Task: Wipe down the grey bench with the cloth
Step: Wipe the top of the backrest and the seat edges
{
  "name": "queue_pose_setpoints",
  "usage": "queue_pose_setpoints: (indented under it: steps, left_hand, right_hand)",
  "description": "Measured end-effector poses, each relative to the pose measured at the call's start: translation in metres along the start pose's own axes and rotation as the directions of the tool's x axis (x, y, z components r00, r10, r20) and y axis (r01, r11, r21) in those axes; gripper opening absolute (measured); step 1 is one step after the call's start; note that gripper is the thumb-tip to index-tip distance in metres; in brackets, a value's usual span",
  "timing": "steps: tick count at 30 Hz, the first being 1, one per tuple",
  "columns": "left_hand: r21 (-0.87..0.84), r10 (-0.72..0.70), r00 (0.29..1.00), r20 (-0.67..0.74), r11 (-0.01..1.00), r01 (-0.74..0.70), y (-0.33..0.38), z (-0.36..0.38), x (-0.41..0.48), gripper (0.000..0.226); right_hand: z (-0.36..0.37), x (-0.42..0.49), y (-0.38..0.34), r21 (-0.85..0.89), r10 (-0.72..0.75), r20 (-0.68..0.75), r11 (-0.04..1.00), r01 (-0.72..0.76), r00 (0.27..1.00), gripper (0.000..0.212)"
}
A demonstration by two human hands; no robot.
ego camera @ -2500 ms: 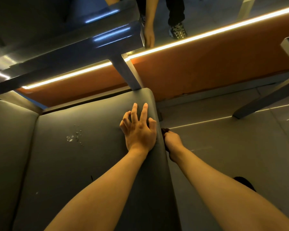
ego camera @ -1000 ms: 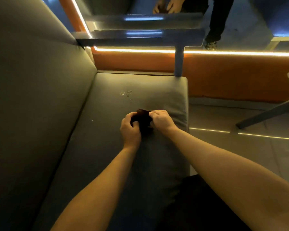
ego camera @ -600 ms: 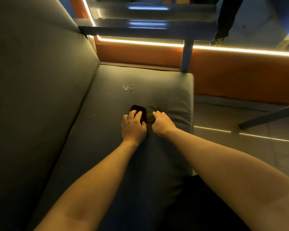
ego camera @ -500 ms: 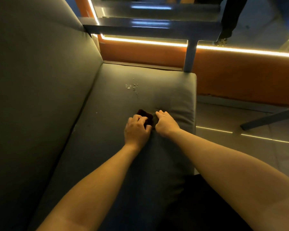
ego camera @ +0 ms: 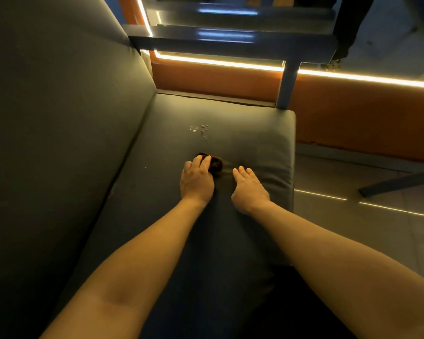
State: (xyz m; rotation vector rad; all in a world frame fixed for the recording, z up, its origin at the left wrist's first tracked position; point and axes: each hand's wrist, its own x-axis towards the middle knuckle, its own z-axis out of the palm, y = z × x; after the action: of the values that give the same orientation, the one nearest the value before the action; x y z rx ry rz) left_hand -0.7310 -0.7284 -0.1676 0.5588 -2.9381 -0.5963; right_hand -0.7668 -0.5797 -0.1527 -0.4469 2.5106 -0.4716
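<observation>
Surface: the grey padded bench seat, carrying the cloth; in the dim light no wiped streaks could be made out on the near side of the cloth.
Left hand: lay on the near side of the cloth, its fingers curled over the cloth's near-left part and clamped on it.
Right hand: sat just right of the cloth and apart from it. Its fingers were straight and close together, pressed flat on the surface and holding nothing.
Cloth: a small dark wad, bunched up and resting on the surface, partly hidden under the left fingers.
Droplets: a small cluster of wet beads a short way beyond the cloth, untouched.
Backrest: grey padding rising to the left of the cloth.
Table leg: stood well beyond the cloth, at the seat's far right corner.
Light strip: glowed along the orange wall, farther beyond the cloth.
Step in hand: probably the first push of the wipe — the task looked barely begun.
Doing it well: the wad would likely cover more if flattened under the palm. It should be pushed straight away from the body through the droplets with even downward pressure, while the right hand braces the soft padding. Overlapping passes would avoid smearing — then work toward the seam at the backrest.
</observation>
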Motion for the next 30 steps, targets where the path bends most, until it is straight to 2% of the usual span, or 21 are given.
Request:
queue_pose_setpoints:
  steps: [9,12,16,18,22,30]
  left_hand:
    - [-0.054,0.084,0.996,-0.004,0.995,-0.084,0.019,0.011,-0.045,0.021]
    - [-0.072,0.157,0.987,-0.018,0.985,-0.158,0.014,0.02,-0.067,0.024]
    - [-0.047,0.23,0.973,0.014,0.972,-0.229,0.0,0.015,-0.053,0.033]
    - [-0.046,0.192,0.981,0.004,0.98,-0.191,-0.005,0.01,-0.037,0.036]
    - [-0.077,-0.014,0.999,-0.039,0.997,0.011,-0.019,0.002,-0.003,0.044]
    - [-0.099,0.026,0.998,-0.06,0.995,-0.032,-0.001,0.017,-0.02,0.033]
  right_hand:
    - [-0.003,0.004,0.006,0.05,-0.024,-0.02,0.998,0.025,0.999,0.073]
    - [0.002,0.003,0.009,0.041,-0.042,-0.044,0.998,0.043,0.998,0.074]
    - [0.006,0.003,0.012,0.054,-0.046,-0.079,0.997,0.051,0.996,0.071]
    - [0.007,0.004,0.014,0.056,-0.051,-0.079,0.997,0.055,0.996,0.07]
    - [0.006,0.005,0.016,0.064,-0.048,-0.07,0.997,0.053,0.996,0.071]
    - [-0.004,0.005,0.014,0.103,-0.049,-0.012,0.993,0.05,0.999,0.07]
